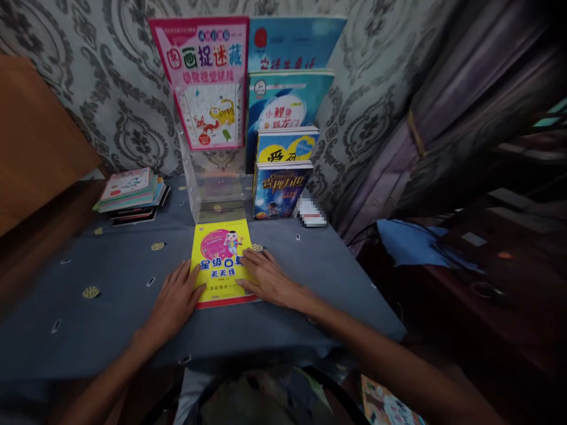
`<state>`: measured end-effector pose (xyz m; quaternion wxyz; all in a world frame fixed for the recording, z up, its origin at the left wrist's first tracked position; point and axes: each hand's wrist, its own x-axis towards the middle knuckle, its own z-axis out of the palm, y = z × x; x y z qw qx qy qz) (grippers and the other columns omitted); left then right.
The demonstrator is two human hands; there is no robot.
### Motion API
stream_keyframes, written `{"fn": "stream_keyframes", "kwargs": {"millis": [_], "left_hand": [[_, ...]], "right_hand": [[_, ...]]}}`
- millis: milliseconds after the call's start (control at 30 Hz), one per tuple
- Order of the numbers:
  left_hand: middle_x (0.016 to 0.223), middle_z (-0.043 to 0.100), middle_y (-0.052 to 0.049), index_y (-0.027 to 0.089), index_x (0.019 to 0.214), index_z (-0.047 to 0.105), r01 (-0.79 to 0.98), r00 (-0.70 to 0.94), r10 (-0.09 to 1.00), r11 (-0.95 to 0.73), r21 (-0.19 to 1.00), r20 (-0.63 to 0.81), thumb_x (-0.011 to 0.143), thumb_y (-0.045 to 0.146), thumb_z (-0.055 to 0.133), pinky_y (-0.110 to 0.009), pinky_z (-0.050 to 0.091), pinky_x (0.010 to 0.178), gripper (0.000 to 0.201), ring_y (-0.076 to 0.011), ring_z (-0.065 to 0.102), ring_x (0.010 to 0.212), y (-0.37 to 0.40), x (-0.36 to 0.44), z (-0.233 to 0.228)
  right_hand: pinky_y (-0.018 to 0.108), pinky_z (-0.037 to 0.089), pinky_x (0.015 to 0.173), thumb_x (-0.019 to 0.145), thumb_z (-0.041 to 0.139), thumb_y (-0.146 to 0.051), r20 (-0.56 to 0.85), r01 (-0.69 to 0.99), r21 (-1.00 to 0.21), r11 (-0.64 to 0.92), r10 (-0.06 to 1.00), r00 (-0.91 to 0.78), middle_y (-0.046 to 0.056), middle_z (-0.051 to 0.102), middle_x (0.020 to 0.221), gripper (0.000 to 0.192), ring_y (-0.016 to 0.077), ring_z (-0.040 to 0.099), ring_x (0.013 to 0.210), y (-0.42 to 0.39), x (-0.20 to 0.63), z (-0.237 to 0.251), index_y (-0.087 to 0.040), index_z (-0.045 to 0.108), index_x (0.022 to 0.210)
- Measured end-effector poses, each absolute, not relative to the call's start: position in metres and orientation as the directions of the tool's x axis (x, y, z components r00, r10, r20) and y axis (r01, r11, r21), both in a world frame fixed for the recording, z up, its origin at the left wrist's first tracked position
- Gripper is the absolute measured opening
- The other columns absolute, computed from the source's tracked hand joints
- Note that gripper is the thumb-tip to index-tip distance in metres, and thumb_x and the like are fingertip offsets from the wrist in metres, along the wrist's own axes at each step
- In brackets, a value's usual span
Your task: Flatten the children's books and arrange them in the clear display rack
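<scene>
In the head view, the yellow book (224, 242) lies flat and face up on the desk (119, 336), between the near edge and the clear rack (217, 209) by the far edge. The left hand (177, 292) is at the book's left side, fingers extended, thumb touching the cover's margin. The right hand (270, 277) lies over the right side, fingers slightly apart and thumb on the cover. Both hands are open, resting against the book without gripping it. A pink book (212, 112) stands upper left in the rack; a dark blue book (279, 195) is lowest on its right. A stack of books (130, 192) sits toward the far left.
</scene>
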<state>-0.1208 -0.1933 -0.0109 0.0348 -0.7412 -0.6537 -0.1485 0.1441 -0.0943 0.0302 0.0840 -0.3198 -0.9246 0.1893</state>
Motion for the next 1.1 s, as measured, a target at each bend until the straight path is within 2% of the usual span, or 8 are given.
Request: {"fn": "stream_keyframes", "kwargs": {"millis": [200,333,467,533,700,967,1033,1100], "left_hand": [[0.143,0.057,-0.024,0.012,0.138,0.057,0.971,0.009,0.969,-0.067,0.228,0.247,0.098,0.038,0.043,-0.057,0.043,0.108,0.050,-0.0373,0.049,0.137,-0.160,-0.120,-0.009],[0.132,0.066,-0.018,0.018,0.129,0.063,0.888,-0.099,0.957,-0.039,0.458,0.274,0.091,0.041,0.052,-0.054,0.045,0.105,0.045,-0.0349,0.057,0.126,-0.143,-0.122,-0.004],[0.113,0.073,-0.015,0.018,0.118,0.066,0.437,-0.291,0.948,0.014,0.899,0.127,0.076,0.048,0.071,-0.044,0.056,0.088,0.052,-0.0319,0.070,0.100,-0.131,-0.126,0.007],[0.109,0.074,-0.014,0.017,0.120,0.063,0.117,-0.386,0.922,0.085,0.989,-0.034,0.069,0.042,0.079,-0.037,0.059,0.076,0.059,-0.0293,0.073,0.091,-0.128,-0.125,0.013],[0.090,0.078,-0.011,0.015,0.116,0.062,-0.297,-0.320,0.857,0.315,0.901,-0.405,0.068,0.017,0.080,-0.031,0.061,0.062,0.051,-0.0275,0.077,0.078,-0.131,-0.109,0.027],[0.085,0.078,-0.009,0.014,0.097,0.065,-0.507,-0.305,0.860,0.217,0.834,-0.409,0.064,0.006,0.075,-0.036,0.065,0.068,0.035,-0.0309,0.078,0.082,-0.140,-0.097,0.041],[0.085,0.078,-0.007,0.016,0.096,0.064,-0.521,-0.308,0.863,0.198,0.830,-0.399,0.065,0.008,0.075,-0.036,0.065,0.067,0.034,-0.0301,0.078,0.080,-0.142,-0.098,0.044],[0.083,0.078,-0.006,0.017,0.098,0.064,-0.529,-0.311,0.866,0.185,0.828,-0.392,0.067,0.008,0.075,-0.035,0.065,0.066,0.035,-0.0288,0.078,0.077,-0.144,-0.098,0.048]], "right_hand": [[0.062,0.027,0.118,0.101,0.051,-0.047,-0.081,0.638,-0.426,0.642,0.675,-0.733,0.024,0.043,0.156,0.052,0.0347,0.034,0.149,-0.043,0.110,0.043,-0.011,0.052,0.138],[0.060,0.021,0.120,0.101,0.051,-0.039,-0.020,0.710,-0.420,0.565,0.777,-0.629,0.023,0.041,0.157,0.045,0.0314,0.030,0.151,-0.023,0.092,0.035,-0.011,0.051,0.136],[0.058,0.015,0.123,0.101,0.050,-0.041,0.015,0.746,-0.430,0.508,0.831,-0.557,0.027,0.028,0.163,0.060,0.0338,0.020,0.155,-0.024,0.084,0.025,-0.004,0.040,0.147],[0.057,0.014,0.124,0.101,0.050,-0.041,0.042,0.742,-0.436,0.509,0.836,-0.548,0.028,0.026,0.163,0.063,0.0341,0.017,0.156,-0.027,0.084,0.023,-0.002,0.038,0.149],[0.054,0.014,0.125,0.100,0.049,-0.040,0.044,0.731,-0.462,0.501,0.837,-0.546,0.028,0.025,0.163,0.063,0.0337,0.014,0.156,-0.042,0.089,0.022,-0.003,0.039,0.150],[0.055,0.016,0.126,0.099,0.048,-0.045,0.075,0.639,-0.636,0.433,0.859,-0.507,0.023,0.012,0.168,0.076,0.0337,0.008,0.157,-0.094,0.119,0.012,-0.007,0.023,0.159],[0.055,0.022,0.124,0.095,0.054,-0.042,0.072,0.565,-0.735,0.376,0.871,-0.486,0.023,0.022,0.166,0.081,0.0340,0.020,0.155,-0.100,0.128,0.005,-0.010,0.019,0.160],[0.052,0.038,0.116,0.090,0.060,-0.034,0.056,0.447,-0.850,0.280,0.891,-0.450,0.020,0.045,0.155,0.083,0.0312,0.046,0.140,-0.100,0.135,-0.002,-0.016,0.019,0.161]]}}
